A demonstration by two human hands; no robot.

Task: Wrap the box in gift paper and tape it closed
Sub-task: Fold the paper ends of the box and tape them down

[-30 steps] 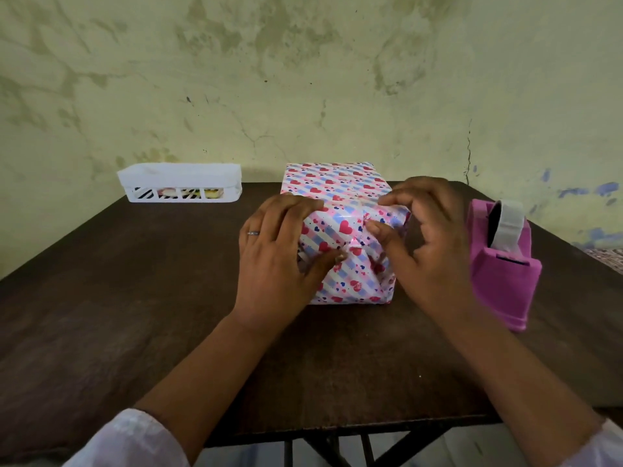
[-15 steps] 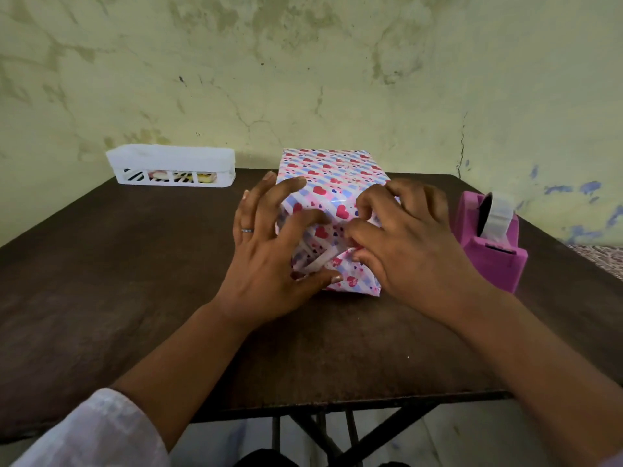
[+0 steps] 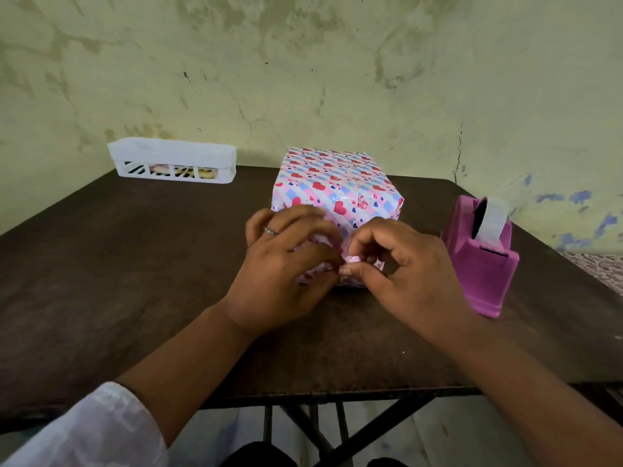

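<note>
Both hands, left hand [image 3: 283,264] and right hand [image 3: 401,264], pinch the box's [image 3: 337,187] paper flap [image 3: 354,259]; thin, crease-prone paper; likely best held near the fold.

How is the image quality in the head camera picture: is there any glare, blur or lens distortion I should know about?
Head view: soft, even light with faint shadows; a small glare patch on the gift paper atop the box; the table edges bow from wide-angle distortion; the left hand and right hand look slightly soft at the fingertips, so the pinched fold is hard to read; the tape dispenser is fairly sharp.
</note>
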